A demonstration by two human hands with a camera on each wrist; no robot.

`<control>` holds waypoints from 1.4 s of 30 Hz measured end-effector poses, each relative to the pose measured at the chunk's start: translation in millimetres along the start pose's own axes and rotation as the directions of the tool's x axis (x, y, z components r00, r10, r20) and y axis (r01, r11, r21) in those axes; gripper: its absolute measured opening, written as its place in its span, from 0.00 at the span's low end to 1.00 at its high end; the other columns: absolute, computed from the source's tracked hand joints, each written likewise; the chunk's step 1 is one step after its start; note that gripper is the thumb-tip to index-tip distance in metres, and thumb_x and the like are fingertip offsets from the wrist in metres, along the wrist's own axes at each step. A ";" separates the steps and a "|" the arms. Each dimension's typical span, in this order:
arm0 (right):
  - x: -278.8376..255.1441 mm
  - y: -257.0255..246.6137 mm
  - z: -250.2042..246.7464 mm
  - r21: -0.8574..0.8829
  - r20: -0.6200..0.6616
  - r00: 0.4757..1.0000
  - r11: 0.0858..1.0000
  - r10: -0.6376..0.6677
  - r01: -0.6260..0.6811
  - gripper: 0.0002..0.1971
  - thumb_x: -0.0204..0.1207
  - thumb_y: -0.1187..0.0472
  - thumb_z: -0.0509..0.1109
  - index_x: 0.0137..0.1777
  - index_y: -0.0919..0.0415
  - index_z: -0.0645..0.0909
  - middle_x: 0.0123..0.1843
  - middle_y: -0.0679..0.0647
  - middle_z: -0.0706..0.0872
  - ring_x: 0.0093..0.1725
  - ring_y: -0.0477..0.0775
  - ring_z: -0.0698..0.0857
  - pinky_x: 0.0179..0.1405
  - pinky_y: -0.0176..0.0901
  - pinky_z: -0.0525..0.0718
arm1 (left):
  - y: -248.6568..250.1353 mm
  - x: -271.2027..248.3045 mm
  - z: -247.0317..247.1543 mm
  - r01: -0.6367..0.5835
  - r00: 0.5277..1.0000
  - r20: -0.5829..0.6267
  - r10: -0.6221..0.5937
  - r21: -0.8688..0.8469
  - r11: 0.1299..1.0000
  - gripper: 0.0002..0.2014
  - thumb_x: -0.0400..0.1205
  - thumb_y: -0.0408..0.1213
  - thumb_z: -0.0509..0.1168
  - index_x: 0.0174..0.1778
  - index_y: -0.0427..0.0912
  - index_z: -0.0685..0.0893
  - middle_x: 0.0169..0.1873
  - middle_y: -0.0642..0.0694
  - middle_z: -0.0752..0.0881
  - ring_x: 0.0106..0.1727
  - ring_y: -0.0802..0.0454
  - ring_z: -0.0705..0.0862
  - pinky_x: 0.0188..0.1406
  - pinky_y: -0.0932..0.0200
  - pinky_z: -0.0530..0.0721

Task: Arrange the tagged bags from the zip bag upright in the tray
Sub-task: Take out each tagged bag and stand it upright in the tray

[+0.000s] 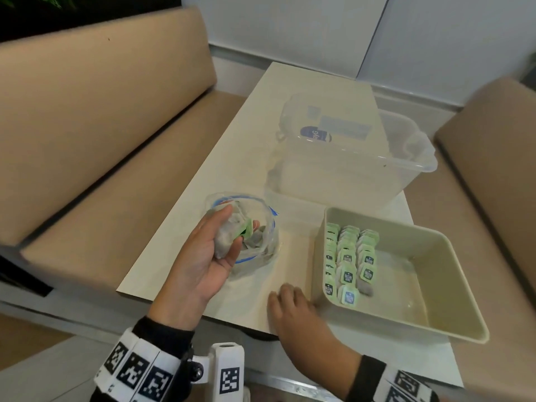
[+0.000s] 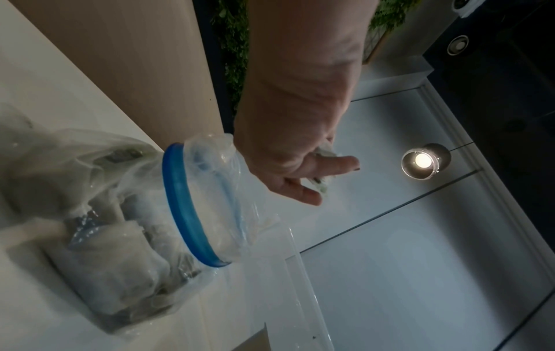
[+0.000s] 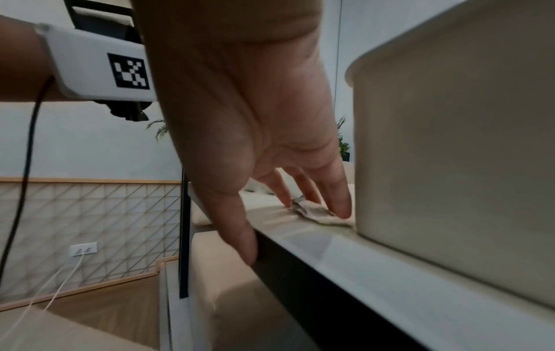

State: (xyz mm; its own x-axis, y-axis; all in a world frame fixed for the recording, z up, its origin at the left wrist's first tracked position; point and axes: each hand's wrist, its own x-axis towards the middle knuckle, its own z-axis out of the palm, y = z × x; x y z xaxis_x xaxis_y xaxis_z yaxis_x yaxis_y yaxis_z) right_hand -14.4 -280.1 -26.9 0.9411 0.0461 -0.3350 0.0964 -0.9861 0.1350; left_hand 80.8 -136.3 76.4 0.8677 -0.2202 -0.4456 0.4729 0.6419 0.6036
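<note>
- My left hand [image 1: 208, 256] gripped several soft, light green-tagged paper tea bags [image 1: 232, 232] above the clear blue-rimmed zip bag [image 1: 255, 245].
- My right hand [image 1: 293, 309] rested flat, fingers relaxed, beside the beige plastic tray [image 1: 435, 323], possibly touching a stray bag.
- I judged the stiff tags the best hold.

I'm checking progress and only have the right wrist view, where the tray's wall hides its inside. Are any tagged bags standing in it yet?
Observer: Yes. The head view shows three rows of tagged bags upright along the left side of the tray.
Operator: What is the other hand doing?
Observer: The left hand holds a handful of bags over the open zip bag.
Operator: Anything left in that bag?
Observer: Yes, the left wrist view shows more bags inside it.
</note>
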 end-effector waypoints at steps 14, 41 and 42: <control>-14.6 6.6 -30.9 0.141 -0.004 0.947 0.937 -0.321 0.319 0.13 0.74 0.77 0.55 0.54 0.69 0.74 0.55 0.67 0.74 0.52 0.68 0.76 0.33 0.51 0.68 | 4.4 -4.2 8.8 -0.106 0.991 -0.082 0.103 -0.032 0.994 0.05 0.77 0.33 0.70 0.35 0.44 0.83 0.32 0.53 0.85 0.35 0.60 0.85 0.23 0.71 0.81; -35.6 38.0 -122.1 0.540 -0.642 0.757 0.629 -0.122 0.559 0.11 0.76 0.60 0.64 0.54 0.49 0.85 0.44 0.48 0.85 0.40 0.41 0.80 0.40 0.25 0.75 | -3.7 -6.0 12.8 -0.293 0.956 0.057 0.288 0.230 0.928 0.09 0.80 0.30 0.66 0.38 0.50 0.82 0.44 0.51 0.82 0.33 0.63 0.84 0.24 0.70 0.80; -35.7 47.2 -140.1 0.628 -0.647 0.762 0.546 -0.028 0.554 0.09 0.76 0.60 0.65 0.52 0.50 0.86 0.43 0.48 0.86 0.38 0.41 0.81 0.38 0.25 0.76 | -4.5 -6.4 16.0 -0.299 0.954 0.072 0.290 0.244 0.923 0.10 0.79 0.30 0.66 0.37 0.49 0.82 0.43 0.51 0.82 0.33 0.63 0.84 0.24 0.70 0.80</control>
State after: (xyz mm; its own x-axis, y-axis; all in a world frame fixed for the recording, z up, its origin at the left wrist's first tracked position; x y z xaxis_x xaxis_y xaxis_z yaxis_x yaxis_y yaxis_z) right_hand 2.0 -305.9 122.1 0.9241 0.1663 0.3441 0.3702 -0.6134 -0.6977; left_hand 75.6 -149.6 87.1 0.9762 -0.0771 -0.2027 0.2146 0.4784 0.8515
